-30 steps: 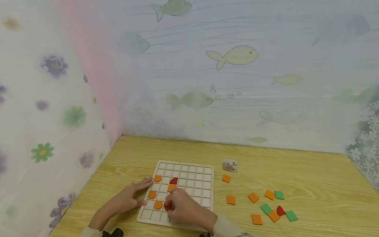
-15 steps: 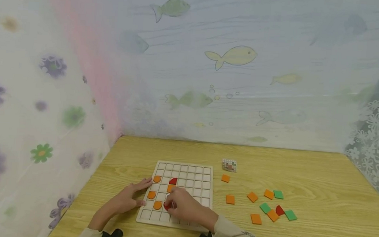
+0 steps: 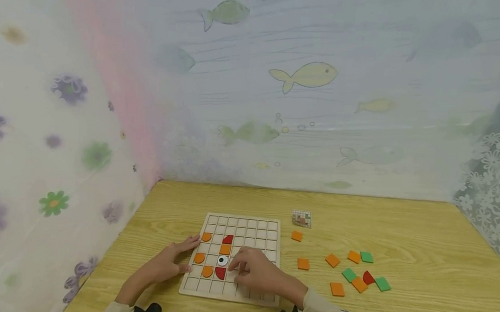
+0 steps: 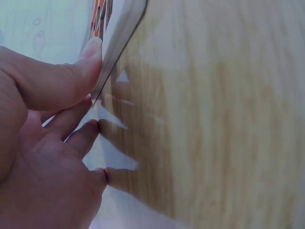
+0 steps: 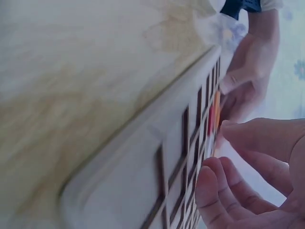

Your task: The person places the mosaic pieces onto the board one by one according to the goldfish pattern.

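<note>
A pale wooden grid board [image 3: 258,232] lies on the table. My left hand [image 3: 165,264] rests at its left edge, with the thumb touching the rim [image 4: 116,38] in the left wrist view. Over the board's lower middle is my right hand [image 3: 260,272], its fingers loosely bent and nothing visible between them. Just left of those fingers sits a white eye tile [image 3: 223,260]. Above it are an orange square [image 3: 225,249] and a red rounded tile [image 3: 228,240]; below it is another red rounded tile [image 3: 220,273]. Three orange discs [image 3: 199,258] occupy cells on the left.
Right of the board lie several loose orange squares [image 3: 337,289], green squares [image 3: 383,283] and a red rounded tile [image 3: 368,277]. A small card with a printed grid [image 3: 301,218] is beyond the board's upper right corner. Patterned sheeting [image 3: 311,146] borders the table's back edge.
My right hand has moved right, away from the lower red tile, and its fingers have spread. The eye tile and lower red tile are now uncovered. My left hand stays in place.
</note>
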Available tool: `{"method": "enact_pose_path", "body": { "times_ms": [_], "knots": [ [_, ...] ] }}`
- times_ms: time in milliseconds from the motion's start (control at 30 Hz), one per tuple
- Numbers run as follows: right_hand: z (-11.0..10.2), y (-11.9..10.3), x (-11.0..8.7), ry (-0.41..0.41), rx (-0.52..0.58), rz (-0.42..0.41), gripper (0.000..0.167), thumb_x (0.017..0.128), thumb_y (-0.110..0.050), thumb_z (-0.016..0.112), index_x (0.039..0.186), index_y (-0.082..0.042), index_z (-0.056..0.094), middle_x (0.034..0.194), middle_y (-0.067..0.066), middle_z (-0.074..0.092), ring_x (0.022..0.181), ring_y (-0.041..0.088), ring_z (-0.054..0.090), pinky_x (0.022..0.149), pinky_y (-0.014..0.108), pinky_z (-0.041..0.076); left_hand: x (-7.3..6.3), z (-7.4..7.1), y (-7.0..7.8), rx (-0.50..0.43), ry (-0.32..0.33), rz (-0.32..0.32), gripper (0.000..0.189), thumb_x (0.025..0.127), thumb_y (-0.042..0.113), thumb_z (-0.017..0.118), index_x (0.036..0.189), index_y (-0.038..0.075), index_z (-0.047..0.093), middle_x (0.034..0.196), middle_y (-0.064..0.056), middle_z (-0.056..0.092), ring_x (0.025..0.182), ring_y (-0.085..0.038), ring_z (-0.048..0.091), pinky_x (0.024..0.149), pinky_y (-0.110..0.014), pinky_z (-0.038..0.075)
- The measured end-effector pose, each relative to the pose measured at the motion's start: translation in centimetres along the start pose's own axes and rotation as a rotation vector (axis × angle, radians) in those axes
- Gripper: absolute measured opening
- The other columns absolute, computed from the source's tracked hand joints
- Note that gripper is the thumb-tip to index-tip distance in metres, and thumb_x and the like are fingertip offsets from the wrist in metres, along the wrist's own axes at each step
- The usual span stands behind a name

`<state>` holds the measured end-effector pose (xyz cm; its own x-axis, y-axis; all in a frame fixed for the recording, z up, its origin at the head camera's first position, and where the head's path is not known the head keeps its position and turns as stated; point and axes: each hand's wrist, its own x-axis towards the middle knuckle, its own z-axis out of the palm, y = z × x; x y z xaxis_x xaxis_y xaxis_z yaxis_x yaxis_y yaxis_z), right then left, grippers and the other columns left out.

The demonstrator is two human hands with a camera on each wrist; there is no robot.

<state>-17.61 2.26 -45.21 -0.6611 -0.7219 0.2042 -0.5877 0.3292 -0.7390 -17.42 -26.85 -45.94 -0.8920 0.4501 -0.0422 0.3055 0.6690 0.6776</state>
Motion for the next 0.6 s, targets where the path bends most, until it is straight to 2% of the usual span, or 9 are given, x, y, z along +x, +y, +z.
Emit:
{"method": "enact_pose_path", "body": {
  "times_ms": [267,433,600],
  "knots": [
    [-2.6,1.3,-2.4,0.058,0.042,-0.003,0.012,0.080,0.001,0.068,0.091,-0.005,0.071,0.089,0.005,0.061,0.069,0.006,0.056,0.055,0.019,0.049,-0.1,-0.1,0.2,-0.006,0.005,-0.005,0.065,0.085,0.009,0.067,0.144,0.001,0.039,0.152,-0.014,0.027,0.140,-0.040,0.016,0.108,-0.064,0.001],
    [-4.2,2.4,-4.2,0.086,0.033,-0.006,0.012,0.082,0.001,0.066,0.092,-0.004,0.071,0.089,0.008,0.061,0.071,0.009,0.056,0.055,0.020,0.049,-0.1,0.0,0.2,-0.006,0.009,-0.008,0.065,0.085,0.009,0.068,0.144,0.002,0.039,0.152,-0.014,0.027,0.140,-0.039,0.016,0.108,-0.064,0.002],
    [-5.9,3.4,-6.0,0.105,0.014,0.021,0.014,0.082,-0.001,0.069,0.095,-0.005,0.070,0.091,0.007,0.061,0.074,0.019,0.056,0.056,0.023,0.051,-0.1,0.0,0.2,-0.015,0.004,-0.007,0.066,0.086,0.010,0.068,0.144,0.002,0.038,0.152,-0.014,0.027,0.140,-0.039,0.016,0.108,-0.064,0.001]
  ]
}}
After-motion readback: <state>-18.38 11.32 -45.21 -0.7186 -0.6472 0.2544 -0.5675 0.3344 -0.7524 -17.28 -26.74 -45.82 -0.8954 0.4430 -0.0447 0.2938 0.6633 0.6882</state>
